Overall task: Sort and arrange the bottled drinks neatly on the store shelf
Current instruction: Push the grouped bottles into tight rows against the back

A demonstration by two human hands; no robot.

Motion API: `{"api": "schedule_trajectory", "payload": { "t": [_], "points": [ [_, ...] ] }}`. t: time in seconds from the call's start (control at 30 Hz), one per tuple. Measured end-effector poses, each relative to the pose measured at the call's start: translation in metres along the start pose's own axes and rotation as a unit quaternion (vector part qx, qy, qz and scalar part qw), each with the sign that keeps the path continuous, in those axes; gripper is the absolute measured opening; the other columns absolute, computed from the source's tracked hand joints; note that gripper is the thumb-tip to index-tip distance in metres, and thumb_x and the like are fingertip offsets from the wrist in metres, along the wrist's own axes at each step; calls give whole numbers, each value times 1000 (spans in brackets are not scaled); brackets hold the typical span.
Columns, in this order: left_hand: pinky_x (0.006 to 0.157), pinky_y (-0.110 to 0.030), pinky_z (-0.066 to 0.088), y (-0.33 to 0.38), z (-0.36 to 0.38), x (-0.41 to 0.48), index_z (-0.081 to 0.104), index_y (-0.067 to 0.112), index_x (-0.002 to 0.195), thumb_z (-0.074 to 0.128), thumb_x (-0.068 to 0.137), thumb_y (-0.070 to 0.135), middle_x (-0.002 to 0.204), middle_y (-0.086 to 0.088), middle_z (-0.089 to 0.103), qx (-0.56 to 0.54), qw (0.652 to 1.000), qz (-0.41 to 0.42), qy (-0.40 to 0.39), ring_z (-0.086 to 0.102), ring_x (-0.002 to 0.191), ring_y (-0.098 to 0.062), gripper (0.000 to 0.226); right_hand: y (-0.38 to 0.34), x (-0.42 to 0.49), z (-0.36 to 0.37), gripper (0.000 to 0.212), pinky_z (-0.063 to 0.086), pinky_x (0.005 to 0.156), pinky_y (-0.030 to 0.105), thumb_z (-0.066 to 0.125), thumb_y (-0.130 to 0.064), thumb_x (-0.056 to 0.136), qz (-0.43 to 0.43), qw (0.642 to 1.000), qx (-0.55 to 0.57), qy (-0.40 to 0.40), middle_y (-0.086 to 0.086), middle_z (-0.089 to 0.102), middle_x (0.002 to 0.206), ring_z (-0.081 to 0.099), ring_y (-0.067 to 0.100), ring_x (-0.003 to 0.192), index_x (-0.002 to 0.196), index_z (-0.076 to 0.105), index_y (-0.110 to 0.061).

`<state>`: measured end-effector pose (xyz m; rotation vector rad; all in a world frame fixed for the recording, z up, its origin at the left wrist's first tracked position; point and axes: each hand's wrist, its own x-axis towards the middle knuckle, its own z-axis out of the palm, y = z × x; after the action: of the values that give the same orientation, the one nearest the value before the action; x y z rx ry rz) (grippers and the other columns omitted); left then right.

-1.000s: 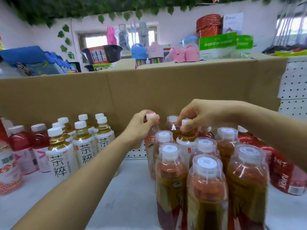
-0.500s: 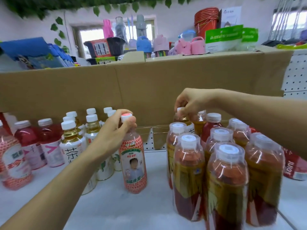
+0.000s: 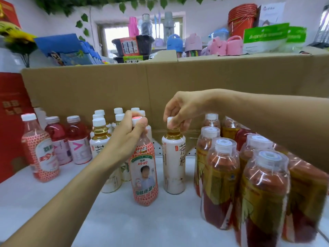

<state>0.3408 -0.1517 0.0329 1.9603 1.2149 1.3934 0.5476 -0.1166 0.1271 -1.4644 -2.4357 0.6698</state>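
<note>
A long cardboard wall (image 3: 106,90) stood along the back of the white shelf (image 3: 124,220), and the drinks were ranged in front of it. Before its middle, the left hand (image 3: 130,130) was curled round the neck and pale red cap of a pink dotted bottle (image 3: 144,175). This bottle bore a picture label and leaned a little. Its base was low over the shelf, but whether it rested there could not be told. Also before the middle of the cardboard, a touch further right, the right hand (image 3: 181,109) pinched the white cap of a tea bottle (image 3: 173,163) between thumb and curled fingers. That bottle hung or stood upright, with amber drink at its shoulder and black characters on a white label; contact with the shelf was likewise unclear. Close against the cardboard, left of its middle, a cluster of matching white-capped bottles (image 3: 99,132) stood partly hidden by the left forearm. Further toward the cardboard's left end stood two red drinks (image 3: 76,139) and a second dotted bottle (image 3: 40,150), with a red box (image 3: 10,113) past the end itself. Before the cardboard's right half sat a plastic-wrapped pack of dark red bottles (image 3: 258,184), upright and packed tight, reaching from the wall toward the camera. Above the cardboard's top edge lay other goods: blue books (image 3: 65,49) over the left part, pink bags (image 3: 231,45), stacked red buckets (image 3: 242,18) and green packets (image 3: 265,36) over the right.
</note>
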Motion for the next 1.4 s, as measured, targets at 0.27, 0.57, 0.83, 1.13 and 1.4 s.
{"api": "schedule_trajectory", "payload": {
  "t": [0.27,0.57,0.83,1.13,1.4],
  "points": [
    [91,-51,53,-2,13,-2,46,28,124,41,103,41,111,2,60,42,999,-1,28,61,103,-18,24,-8,-42,0,45,52,87,24,64,-37,93,-35,990,-126,45,-11,65,121,63,7,106,137,54,-31],
    [95,-36,48,82,74,6,39,32,146,45,102,30,137,8,45,311,890,305,-137,48,120,-11,44,47,-143,-58,27,57,87,28,61,-42,89,12,981,-128,148,-17,71,110,67,0,101,115,69,-40],
    [57,-15,49,106,102,76,51,31,141,60,98,24,93,10,64,317,834,98,-441,66,73,-4,44,93,-174,-56,26,49,88,22,60,-45,90,72,980,-134,124,-24,67,115,62,-4,106,115,66,-45],
    [100,-38,47,91,150,101,53,23,140,56,98,23,137,-1,55,401,837,131,-348,56,110,-18,42,122,-173,-62,22,46,81,14,61,-36,95,89,977,-120,155,-18,69,111,63,-3,100,116,68,-38],
    [101,-27,38,102,144,85,46,30,146,51,101,35,144,1,47,312,889,112,-316,47,129,-17,45,137,-100,-48,24,59,84,36,64,-30,94,128,980,-147,46,-8,68,108,66,14,97,116,71,-30]
  ]
}}
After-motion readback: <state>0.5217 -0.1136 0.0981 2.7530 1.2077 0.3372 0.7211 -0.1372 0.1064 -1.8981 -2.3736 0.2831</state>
